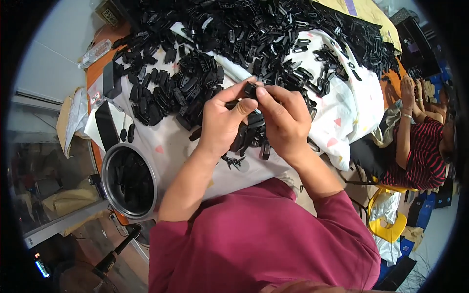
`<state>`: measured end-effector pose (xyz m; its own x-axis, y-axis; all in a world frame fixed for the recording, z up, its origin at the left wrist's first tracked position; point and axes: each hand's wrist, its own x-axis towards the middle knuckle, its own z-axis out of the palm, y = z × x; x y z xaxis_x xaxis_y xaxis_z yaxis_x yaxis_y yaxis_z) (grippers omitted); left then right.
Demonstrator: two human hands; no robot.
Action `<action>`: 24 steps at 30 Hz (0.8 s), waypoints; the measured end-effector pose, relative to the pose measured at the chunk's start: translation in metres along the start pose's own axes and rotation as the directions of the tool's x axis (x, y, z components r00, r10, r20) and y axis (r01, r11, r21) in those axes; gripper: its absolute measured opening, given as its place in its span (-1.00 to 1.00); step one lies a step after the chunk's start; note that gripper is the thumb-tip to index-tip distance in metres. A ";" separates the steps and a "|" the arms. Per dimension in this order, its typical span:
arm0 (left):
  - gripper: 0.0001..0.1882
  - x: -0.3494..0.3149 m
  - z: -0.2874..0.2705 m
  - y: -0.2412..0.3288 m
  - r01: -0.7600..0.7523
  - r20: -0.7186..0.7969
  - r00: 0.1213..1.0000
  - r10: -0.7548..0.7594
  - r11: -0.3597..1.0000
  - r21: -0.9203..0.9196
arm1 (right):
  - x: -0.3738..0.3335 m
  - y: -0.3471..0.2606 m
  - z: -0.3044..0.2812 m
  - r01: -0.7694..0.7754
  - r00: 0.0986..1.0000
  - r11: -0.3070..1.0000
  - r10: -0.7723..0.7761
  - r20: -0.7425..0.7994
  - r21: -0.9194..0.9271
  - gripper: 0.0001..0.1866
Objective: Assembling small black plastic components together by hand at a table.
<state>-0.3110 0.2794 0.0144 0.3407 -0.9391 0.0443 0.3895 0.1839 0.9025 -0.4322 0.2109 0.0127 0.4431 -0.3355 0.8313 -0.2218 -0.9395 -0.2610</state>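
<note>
A small black plastic part (251, 90) is pinched between my two hands above the near half of the table. My left hand (222, 115) grips it from the left, thumb and fingers closed around it. From the right, my right hand (287, 115) presses its thumb and fingers on the same part. Loose black plastic pieces (254, 129) lie just beneath my hands, and a few small black bits (233, 161) sit by my left wrist. The part's finer shape is hidden by my fingers.
Black plastic pieces (234, 29) heap across the table's far side on a white patterned cloth (337, 115). A round metal bowl (154, 188) with black parts stands at the near left, beside a dark phone-like slab (105, 124). A clear bottle (95, 53) lies far left. At right sits another person (415, 146).
</note>
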 end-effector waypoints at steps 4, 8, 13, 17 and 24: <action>-0.64 -0.013 -0.012 0.001 0.066 -0.091 0.994 -0.066 0.998 -0.004 | -0.009 -0.011 0.003 -0.755 0.649 0.461 0.627 0.430 0.467 -0.72; -0.65 -0.047 -0.038 0.012 0.130 -0.058 0.987 -0.146 0.965 -0.228 | -0.012 -0.033 0.012 -0.745 0.667 0.405 0.459 0.586 0.531 -0.79; -0.74 -0.100 -0.078 0.065 0.140 -0.457 0.720 0.522 0.536 0.832 | 0.008 0.044 0.024 -0.407 0.800 0.909 0.306 0.516 0.092 -0.88; -0.64 -0.135 -0.160 0.091 0.508 -0.357 0.798 0.485 -0.224 0.832 | 0.013 0.104 0.016 -0.327 0.630 0.826 0.553 0.546 -0.459 -0.73; -0.51 -0.061 -0.114 0.060 0.129 0.099 0.847 0.523 -0.381 0.916 | 0.005 0.103 0.025 -0.395 0.489 0.791 0.611 0.623 -0.466 -0.70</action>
<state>-0.2114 0.3810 0.0171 0.4077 -0.7279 0.5514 -0.8881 -0.4565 0.0540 -0.4310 0.1111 -0.0227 0.6220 -0.7808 -0.0589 -0.7556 -0.5788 -0.3066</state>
